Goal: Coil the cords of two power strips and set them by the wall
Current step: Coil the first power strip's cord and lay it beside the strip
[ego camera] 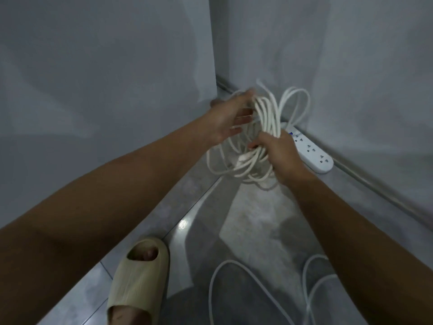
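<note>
Cord coil [266, 111] | right grip [281, 156] holds | power strip [314, 154] along wall base [375, 186]

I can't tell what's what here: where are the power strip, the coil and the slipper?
power strip [314, 154]: head view, white top face by the sockets.
coil [269, 116]: head view, the bunched white loops.
slipper [140, 277]: head view, ribbed upper.

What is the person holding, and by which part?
A coil of white power-strip cord. The right hand grips the gathered loops at the coil's near side. The left hand lies open against the upper loops and does not grip them.
</note>
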